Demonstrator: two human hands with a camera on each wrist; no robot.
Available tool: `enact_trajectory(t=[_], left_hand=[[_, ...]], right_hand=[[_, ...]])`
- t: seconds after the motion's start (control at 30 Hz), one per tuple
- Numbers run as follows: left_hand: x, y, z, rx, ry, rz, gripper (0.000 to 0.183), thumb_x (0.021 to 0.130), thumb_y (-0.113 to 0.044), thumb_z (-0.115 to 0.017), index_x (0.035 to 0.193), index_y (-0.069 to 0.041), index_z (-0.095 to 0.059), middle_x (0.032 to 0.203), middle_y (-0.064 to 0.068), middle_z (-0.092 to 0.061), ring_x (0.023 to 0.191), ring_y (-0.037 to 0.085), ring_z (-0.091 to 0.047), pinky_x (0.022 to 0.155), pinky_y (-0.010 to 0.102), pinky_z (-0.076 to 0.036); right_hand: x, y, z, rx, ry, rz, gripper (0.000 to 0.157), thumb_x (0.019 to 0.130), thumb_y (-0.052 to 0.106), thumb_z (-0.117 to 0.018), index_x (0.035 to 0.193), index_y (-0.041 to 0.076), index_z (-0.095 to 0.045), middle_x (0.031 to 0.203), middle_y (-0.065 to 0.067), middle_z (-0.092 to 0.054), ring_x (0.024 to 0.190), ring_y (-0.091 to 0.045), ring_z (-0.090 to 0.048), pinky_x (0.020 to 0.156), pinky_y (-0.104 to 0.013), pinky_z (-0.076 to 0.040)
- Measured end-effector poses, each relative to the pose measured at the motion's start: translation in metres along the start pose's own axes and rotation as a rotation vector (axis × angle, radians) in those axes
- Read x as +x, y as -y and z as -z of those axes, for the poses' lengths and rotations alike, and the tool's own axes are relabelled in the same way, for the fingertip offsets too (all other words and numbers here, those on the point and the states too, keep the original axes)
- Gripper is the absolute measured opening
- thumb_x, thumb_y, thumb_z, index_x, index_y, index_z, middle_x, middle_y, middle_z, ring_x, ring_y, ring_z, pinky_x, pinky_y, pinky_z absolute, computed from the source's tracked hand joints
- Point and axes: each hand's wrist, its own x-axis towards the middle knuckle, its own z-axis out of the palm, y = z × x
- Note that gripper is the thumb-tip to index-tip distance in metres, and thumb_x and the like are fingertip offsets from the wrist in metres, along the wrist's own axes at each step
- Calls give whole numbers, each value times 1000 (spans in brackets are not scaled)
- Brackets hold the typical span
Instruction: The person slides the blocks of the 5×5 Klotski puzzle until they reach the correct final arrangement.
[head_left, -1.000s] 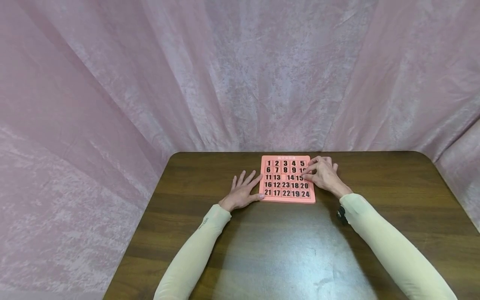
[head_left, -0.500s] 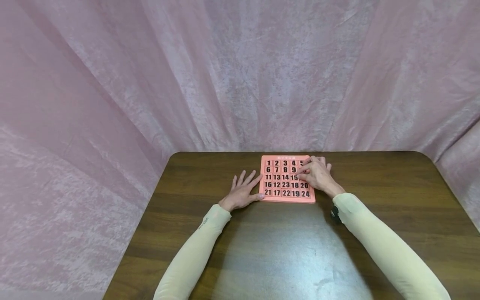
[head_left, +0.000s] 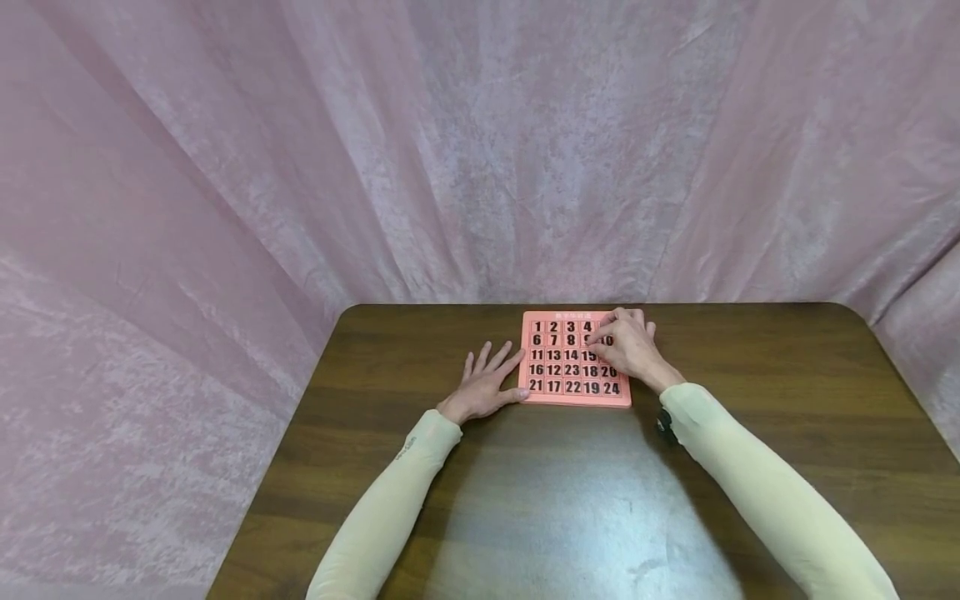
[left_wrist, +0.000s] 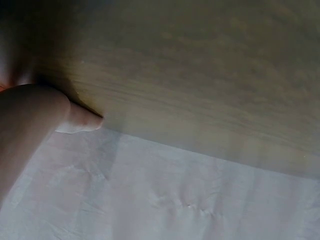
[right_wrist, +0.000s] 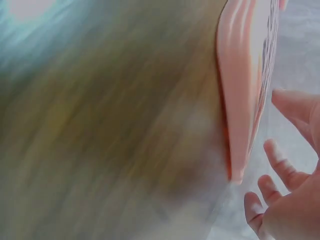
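A pink number sliding puzzle [head_left: 577, 400] lies on the table, its tiles bearing black numbers. My left hand [head_left: 480, 390] rests flat at its left side with spread fingers; the thumb and index fingertips touch the frame's left edge. Over the puzzle's right side is my right hand [head_left: 633, 348], thumb and index fingertips near tiles 9 and 15, covering the tile at the upper right corner and part of the third row's right end. In the right wrist view, the puzzle's thick rim [right_wrist: 240, 100] stands beside the loosely bent fingers [right_wrist: 282, 162]. Fingertip contact cannot be made out.
The brown wooden table [head_left: 787, 392] extends around the puzzle, with a glare patch in front. A pink velvet curtain [head_left: 525, 167] hangs behind the table's far edge and along its sides.
Tiles 14 and 15 have slid left, filling the gap beside 13. My right hand has shifted left, then slightly up towards tile 9. The left hand stays put.
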Motion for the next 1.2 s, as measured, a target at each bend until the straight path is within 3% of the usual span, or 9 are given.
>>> enact_trajectory(t=[0.43,0.83,1.0,1.2], left_hand=[[2,0,0,7,1,-3,86,107,-59,-60,177,-35,-16,188,0,-3,173,37,15,136,68,13],[2,1,3,8,12,-4,87,107,-61,-58,177,-35,-13,188,0,-1,173,38,16,136,69,12],[2,4,2,30,-6,-8,86,107,-61,-59,177,-34,-16,188,0,-3,173,38,13,136,69,11],[4,5,-1,24,11,-7,88,106,-64,-58,177,-35,-15,188,0,-2,173,38,14,136,68,11]], right_hand=[[11,30,-22,-8,26,-26,11,94,20,-86,102,14,-90,135,-18,-65,139,-46,-41,105,-65,-26],[1,10,-5,-37,29,-101,11,95,21,-86,103,14,-89,137,-20,-62,136,-50,-39,105,-68,-24],[-2,7,-2,-31,2,-87,11,94,18,-85,103,12,-88,136,-23,-62,136,-51,-39,104,-68,-24],[-3,20,-9,-27,4,-41,12,97,21,-84,104,12,-88,132,-20,-62,136,-47,-39,103,-65,-26]])
